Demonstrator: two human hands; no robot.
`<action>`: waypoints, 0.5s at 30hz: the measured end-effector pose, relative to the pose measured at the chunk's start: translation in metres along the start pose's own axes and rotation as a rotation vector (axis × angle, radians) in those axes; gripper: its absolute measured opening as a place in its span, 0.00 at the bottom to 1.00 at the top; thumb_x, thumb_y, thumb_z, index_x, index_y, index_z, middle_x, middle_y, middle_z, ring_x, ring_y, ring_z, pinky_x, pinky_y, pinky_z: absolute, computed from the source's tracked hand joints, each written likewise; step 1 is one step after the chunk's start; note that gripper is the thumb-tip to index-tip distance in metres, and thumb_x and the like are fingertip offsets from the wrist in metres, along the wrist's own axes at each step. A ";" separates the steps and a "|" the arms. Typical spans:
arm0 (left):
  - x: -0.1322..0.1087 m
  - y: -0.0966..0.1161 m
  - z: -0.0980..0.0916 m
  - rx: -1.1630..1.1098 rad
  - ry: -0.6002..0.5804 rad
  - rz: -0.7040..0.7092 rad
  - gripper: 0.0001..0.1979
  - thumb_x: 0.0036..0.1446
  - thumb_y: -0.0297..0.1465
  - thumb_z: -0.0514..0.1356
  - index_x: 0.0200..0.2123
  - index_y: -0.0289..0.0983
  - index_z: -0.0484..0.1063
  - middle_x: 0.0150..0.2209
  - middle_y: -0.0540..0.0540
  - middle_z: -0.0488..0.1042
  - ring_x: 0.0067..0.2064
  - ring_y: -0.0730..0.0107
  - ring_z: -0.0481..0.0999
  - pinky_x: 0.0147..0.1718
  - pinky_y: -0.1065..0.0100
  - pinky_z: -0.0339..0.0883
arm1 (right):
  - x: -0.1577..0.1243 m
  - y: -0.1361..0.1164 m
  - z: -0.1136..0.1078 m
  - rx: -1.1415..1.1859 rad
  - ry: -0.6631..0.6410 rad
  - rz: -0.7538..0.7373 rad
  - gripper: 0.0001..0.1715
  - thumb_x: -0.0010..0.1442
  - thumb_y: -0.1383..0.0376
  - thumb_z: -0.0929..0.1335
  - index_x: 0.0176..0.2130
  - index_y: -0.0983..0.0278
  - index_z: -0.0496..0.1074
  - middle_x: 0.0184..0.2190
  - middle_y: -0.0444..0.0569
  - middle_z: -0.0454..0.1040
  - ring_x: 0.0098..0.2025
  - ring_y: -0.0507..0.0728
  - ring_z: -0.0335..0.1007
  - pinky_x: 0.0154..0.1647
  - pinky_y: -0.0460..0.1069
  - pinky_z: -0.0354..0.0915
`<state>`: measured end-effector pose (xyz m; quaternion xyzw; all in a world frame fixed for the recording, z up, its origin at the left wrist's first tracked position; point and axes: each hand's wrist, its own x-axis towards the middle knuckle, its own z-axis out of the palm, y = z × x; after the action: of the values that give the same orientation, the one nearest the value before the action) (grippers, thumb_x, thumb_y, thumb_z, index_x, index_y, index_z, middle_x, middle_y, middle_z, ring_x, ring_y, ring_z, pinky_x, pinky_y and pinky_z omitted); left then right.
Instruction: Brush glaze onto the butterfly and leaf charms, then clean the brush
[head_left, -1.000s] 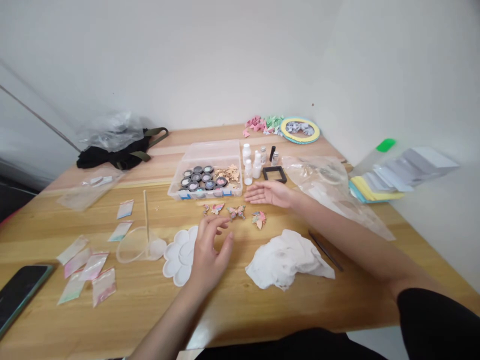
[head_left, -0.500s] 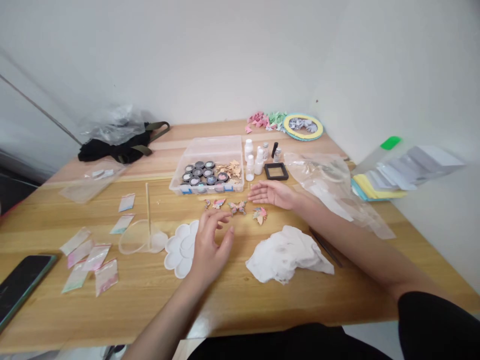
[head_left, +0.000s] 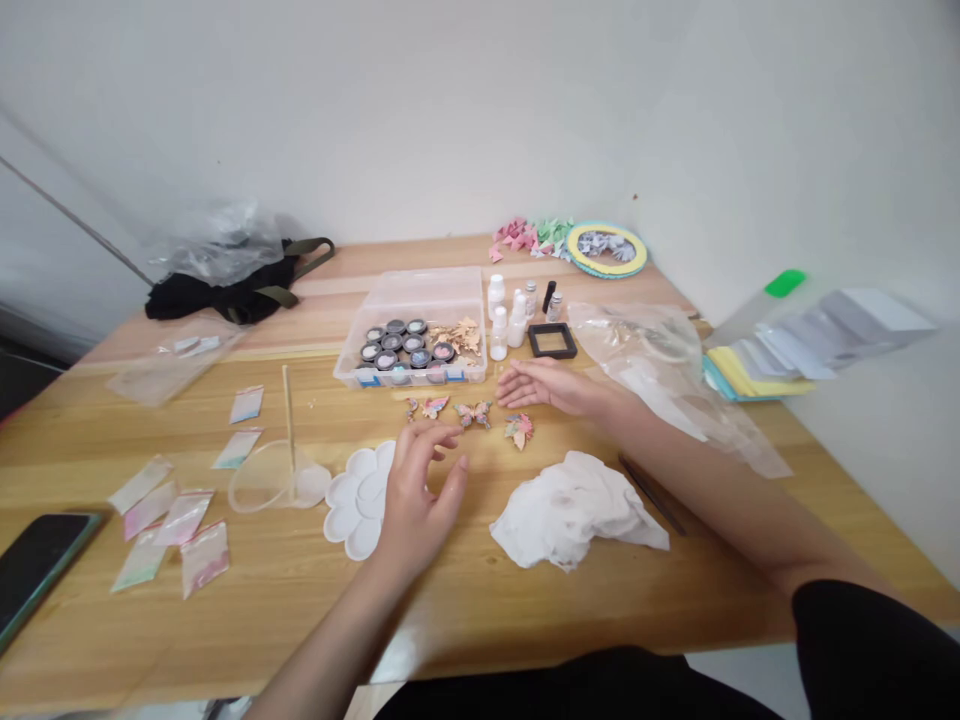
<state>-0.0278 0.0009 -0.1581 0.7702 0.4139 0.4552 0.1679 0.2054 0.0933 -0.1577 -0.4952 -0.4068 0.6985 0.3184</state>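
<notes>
My left hand (head_left: 421, 490) is open, its fingers bent loosely above the table and the right edge of a white flower-shaped palette (head_left: 354, 505). Just beyond its fingertips lie small colourful butterfly pieces (head_left: 434, 407), one partly hidden by the hand. A butterfly with spread wings (head_left: 473, 414) sits between my two hands. My right hand (head_left: 546, 387) is open too, resting on its side with the fingers stretched out to the left. Nearer to me than that hand is a pink and green leaf-like piece (head_left: 519, 431). Neither hand holds anything.
Behind the hands stands a clear open case (head_left: 409, 375) with small round pots and wooden cut-outs. White bottles (head_left: 499, 335) and a black square frame (head_left: 553, 341) are beside it. A crumpled white tissue (head_left: 577, 510) lies in front; small bags (head_left: 187, 517), a cup (head_left: 262, 478) and a phone (head_left: 41, 565) are left.
The view has shifted slightly, so things on the left appear a little further left. Both hands keep nearly the same pose, and the butterfly pieces stay in place.
</notes>
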 end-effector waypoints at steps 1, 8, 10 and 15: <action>0.000 0.000 0.000 0.001 0.001 -0.001 0.13 0.60 0.23 0.57 0.47 0.40 0.68 0.42 0.46 0.70 0.41 0.72 0.73 0.37 0.70 0.72 | -0.002 -0.005 -0.001 0.013 -0.004 -0.010 0.18 0.66 0.55 0.66 0.46 0.67 0.72 0.43 0.50 0.76 0.41 0.54 0.75 0.44 0.54 0.73; 0.000 0.001 -0.001 -0.014 -0.004 -0.009 0.13 0.60 0.23 0.57 0.48 0.40 0.68 0.42 0.46 0.70 0.41 0.71 0.73 0.36 0.69 0.72 | -0.009 -0.040 -0.008 0.111 -0.026 -0.093 0.29 0.73 0.57 0.53 0.34 0.67 0.74 0.32 0.51 0.81 0.36 0.52 0.78 0.44 0.48 0.72; 0.000 0.001 0.000 -0.025 -0.008 -0.010 0.13 0.60 0.23 0.58 0.48 0.40 0.68 0.42 0.46 0.71 0.42 0.71 0.73 0.37 0.70 0.72 | -0.006 -0.034 -0.007 0.088 -0.047 -0.046 0.28 0.72 0.56 0.55 0.34 0.67 0.74 0.31 0.52 0.80 0.35 0.53 0.78 0.42 0.49 0.73; 0.000 0.000 0.000 -0.047 -0.014 -0.019 0.14 0.60 0.23 0.57 0.48 0.41 0.68 0.41 0.48 0.71 0.40 0.73 0.73 0.37 0.71 0.71 | 0.007 -0.003 -0.004 0.008 -0.041 0.067 0.18 0.67 0.55 0.65 0.43 0.67 0.73 0.38 0.48 0.77 0.37 0.52 0.75 0.41 0.52 0.73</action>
<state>-0.0282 0.0009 -0.1580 0.7653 0.4093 0.4579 0.1929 0.2074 0.1019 -0.1585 -0.4926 -0.3937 0.7205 0.2884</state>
